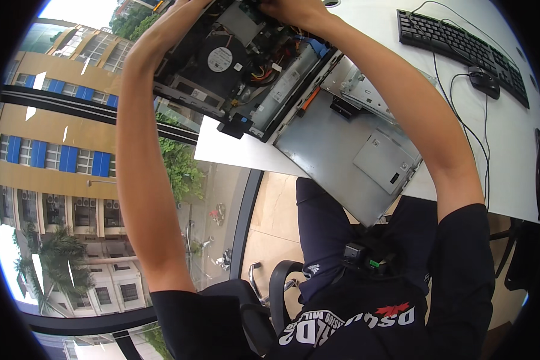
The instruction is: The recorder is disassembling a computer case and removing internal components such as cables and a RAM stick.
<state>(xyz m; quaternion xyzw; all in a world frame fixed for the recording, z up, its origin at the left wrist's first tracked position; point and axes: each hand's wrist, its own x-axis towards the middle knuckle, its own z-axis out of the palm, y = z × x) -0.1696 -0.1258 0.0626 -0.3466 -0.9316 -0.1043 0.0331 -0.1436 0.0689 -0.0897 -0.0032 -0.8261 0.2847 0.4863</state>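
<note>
An opened desktop computer case [198, 99] lies near the desk's left edge, its insides facing up. In it sit a black blower fan [220, 59] with a round white label, bundled coloured wires [264, 76] and a long metal bracket [285, 87]. My left hand [185, 3] is at the case's far left side, its fingers cut off by the upper edge. Over the far part of the case reaches my right hand [295, 11], with its fingertips out of sight. A grey metal side panel [324, 153] lies beside the case, its near corner jutting over my lap.
On the white desk [450, 129], a black keyboard [462, 51] and a black mouse [484, 82] stand to the right, their cables trailing toward me. A glass window [60, 156] borders the left side. A black chair armrest [282, 288] is beside my legs.
</note>
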